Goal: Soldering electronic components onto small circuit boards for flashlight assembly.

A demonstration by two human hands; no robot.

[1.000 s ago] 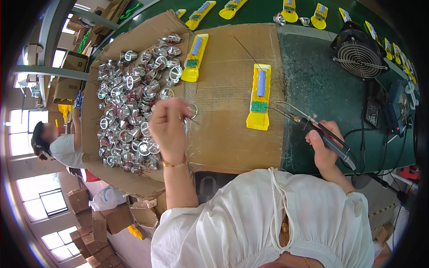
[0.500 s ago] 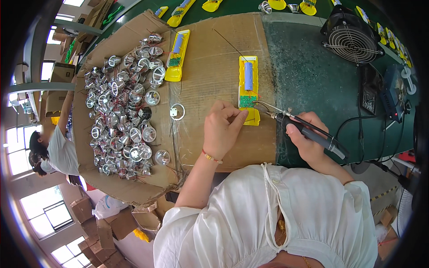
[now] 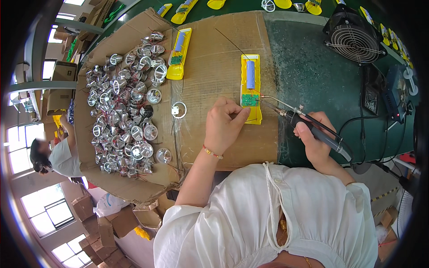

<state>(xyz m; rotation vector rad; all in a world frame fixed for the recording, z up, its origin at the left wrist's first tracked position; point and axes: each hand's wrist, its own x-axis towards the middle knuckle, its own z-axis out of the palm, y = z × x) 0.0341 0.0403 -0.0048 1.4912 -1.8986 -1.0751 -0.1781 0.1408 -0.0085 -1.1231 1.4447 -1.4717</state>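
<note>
In my right hand (image 3: pixel 318 138) is a soldering iron (image 3: pixel 318 133) with a thin feed tube along it. Its tip points left, close to the green circuit board (image 3: pixel 249 100). That board sits in a yellow plastic housing (image 3: pixel 254 117) lying on cardboard, with a blue cylindrical battery (image 3: pixel 250 75) above the board and thin wires around it. My left hand (image 3: pixel 223 125) is at the housing's lower left, thumb and forefinger pinched together beside the board. Whatever is between those fingers is too small to make out.
A cardboard tray (image 3: pixel 129 190) at left holds many silvery reflector cups (image 3: pixel 120 111). One reflector (image 3: pixel 179 110) lies apart, near a second yellow housing (image 3: pixel 176 72). A fan (image 3: pixel 355 42), a soldering station (image 3: pixel 395 96) and cables are at right. Another person (image 3: pixel 65 154) works at far left.
The soldering iron has drawn slightly right, its tip a little farther from the board. My left hand keeps its pinch. The other person at far left has shifted posture.
</note>
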